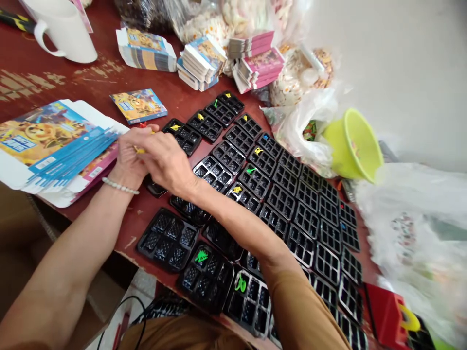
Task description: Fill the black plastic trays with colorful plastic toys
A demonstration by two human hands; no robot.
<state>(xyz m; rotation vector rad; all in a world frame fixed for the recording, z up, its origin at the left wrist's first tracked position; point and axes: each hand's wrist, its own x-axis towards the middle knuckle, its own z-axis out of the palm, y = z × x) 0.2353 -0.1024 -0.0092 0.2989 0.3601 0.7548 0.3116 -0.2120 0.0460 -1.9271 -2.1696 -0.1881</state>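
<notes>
My left hand, with a pale bead bracelet at its wrist, is curled closed around small plastic figures. Bits of yellow and red show between its fingers. Crossing over it, my right hand has its fingers bent inward against the left; what they pinch is hidden. Both are above the left edge of the rows of black compartment trays. Some trays hold a single small figure in one compartment, such as a green figure, a green one and a yellow one.
Flattened printed boxes overlap the table's left edge, near a closed blue box. Behind stand box stacks, a white mug and stuffed plastic bags. A lime bucket and a red container are right.
</notes>
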